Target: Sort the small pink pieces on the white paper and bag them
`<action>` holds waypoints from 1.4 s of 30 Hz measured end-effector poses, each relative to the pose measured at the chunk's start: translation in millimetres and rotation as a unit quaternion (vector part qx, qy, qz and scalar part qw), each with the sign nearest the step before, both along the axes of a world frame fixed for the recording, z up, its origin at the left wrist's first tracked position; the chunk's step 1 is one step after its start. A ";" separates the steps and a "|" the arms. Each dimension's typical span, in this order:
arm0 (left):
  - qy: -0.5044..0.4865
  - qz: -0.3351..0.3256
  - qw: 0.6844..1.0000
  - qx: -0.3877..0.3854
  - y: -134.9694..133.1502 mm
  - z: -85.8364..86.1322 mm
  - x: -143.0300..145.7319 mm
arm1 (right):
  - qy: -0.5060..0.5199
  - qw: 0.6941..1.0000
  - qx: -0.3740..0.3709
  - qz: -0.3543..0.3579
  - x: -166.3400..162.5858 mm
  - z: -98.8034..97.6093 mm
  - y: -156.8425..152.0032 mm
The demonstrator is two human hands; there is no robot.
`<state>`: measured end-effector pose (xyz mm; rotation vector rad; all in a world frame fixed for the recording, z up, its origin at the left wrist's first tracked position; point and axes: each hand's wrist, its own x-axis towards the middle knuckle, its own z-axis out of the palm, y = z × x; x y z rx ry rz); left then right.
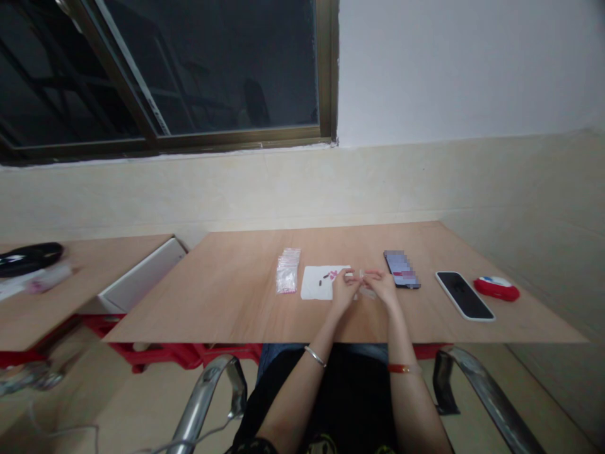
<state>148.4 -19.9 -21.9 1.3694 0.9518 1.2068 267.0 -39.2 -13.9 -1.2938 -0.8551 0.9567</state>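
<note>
Both hands meet over the wooden table (227,296) near its middle. My left hand (344,287) and my right hand (380,285) have their fingers pinched together on a small clear plastic bag (363,285) held between them. Just left of my left hand lies a white sheet (316,284) with a few tiny pink and dark pieces (331,275) on it. A stack of small clear bags with red markings (288,270) lies further left.
Right of my hands lie a phone with a lit screen (401,268), a dark phone (464,295) and a red and white object (496,287). A second table (70,296) with a black item stands at left. Chair armrests (208,391) flank my lap.
</note>
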 end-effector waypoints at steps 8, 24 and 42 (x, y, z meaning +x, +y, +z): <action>0.089 0.027 0.993 0.076 0.2 22.0 -15.3 | 0.014 0.998 0.060 -0.011 -19.9 14.9 -2.5; 0.164 0.130 0.962 0.177 -0.8 46.6 -42.1 | -0.001 0.989 0.124 -0.076 -45.2 18.1 4.1; 0.273 -0.001 0.931 0.241 6.8 48.4 -52.4 | -0.101 0.980 0.164 -0.051 -57.9 39.7 -7.8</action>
